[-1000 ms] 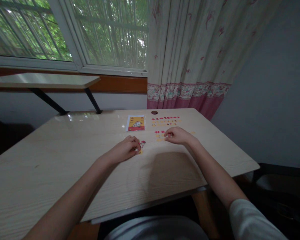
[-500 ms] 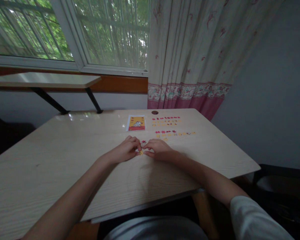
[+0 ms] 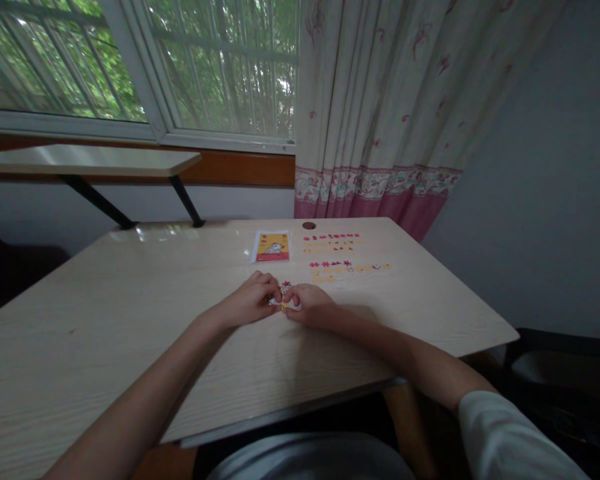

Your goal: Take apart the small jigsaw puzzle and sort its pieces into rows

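Note:
Small joined jigsaw puzzle pieces (image 3: 286, 285), red, white and yellow, lie on the table between my hands, partly hidden by the fingers. My left hand (image 3: 256, 298) is closed, with thumb and forefinger pinching the left side of these pieces. From the right, my right hand (image 3: 310, 305) meets them with curled fingers and the thumb at a yellow piece (image 3: 283, 307). Behind the hands lies a picture card (image 3: 271, 247) showing a white spotted animal on yellow and red. To the right, loose red pieces (image 3: 330, 265) and yellow pieces (image 3: 325, 272) are laid out in rows.
The pale wooden table (image 3: 130, 333) has a round cable hole (image 3: 309, 226) near its back edge. A raised shelf (image 3: 90, 159) on black legs stands at the back left. Behind are a window and a curtain (image 3: 380, 133); a dark chair (image 3: 570, 373) is at the right.
My right hand has come slightly nearer and to the left, its fingers curling in against the pieces. More yellow pieces show behind it. My left hand stays nearly still.

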### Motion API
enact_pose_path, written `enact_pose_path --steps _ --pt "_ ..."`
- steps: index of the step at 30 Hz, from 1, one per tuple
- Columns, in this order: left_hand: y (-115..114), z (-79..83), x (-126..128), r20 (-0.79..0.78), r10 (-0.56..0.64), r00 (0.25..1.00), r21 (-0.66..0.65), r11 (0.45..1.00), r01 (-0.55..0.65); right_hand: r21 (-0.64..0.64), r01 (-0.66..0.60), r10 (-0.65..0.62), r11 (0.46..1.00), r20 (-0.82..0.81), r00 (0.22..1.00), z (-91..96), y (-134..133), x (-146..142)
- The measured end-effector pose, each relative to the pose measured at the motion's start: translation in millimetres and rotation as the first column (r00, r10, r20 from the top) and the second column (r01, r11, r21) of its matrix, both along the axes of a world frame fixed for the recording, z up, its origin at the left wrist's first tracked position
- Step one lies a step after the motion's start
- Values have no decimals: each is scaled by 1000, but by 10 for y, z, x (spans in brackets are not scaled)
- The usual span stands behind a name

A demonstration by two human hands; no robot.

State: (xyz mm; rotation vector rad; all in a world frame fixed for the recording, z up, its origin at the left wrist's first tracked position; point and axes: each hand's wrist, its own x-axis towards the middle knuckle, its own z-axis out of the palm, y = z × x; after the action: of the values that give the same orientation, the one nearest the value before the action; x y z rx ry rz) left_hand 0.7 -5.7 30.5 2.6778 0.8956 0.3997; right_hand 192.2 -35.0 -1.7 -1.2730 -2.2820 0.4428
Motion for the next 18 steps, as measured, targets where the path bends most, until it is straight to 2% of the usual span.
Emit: enact_pose_path --steps 7,13,18 --pt "-17 5 16 -8 -14 1000 8 1000 14 -96 19 -23 995 -47 999 -4 18 -4" --pt "-18 -11 43 -2 -34 999 -3 999 34 -91 24 -32 996 -84 996 -37 13 5" --pt "-20 -32 45 37 -35 999 -16 999 35 -31 23 -26 999 -84 996 -43 24 28"
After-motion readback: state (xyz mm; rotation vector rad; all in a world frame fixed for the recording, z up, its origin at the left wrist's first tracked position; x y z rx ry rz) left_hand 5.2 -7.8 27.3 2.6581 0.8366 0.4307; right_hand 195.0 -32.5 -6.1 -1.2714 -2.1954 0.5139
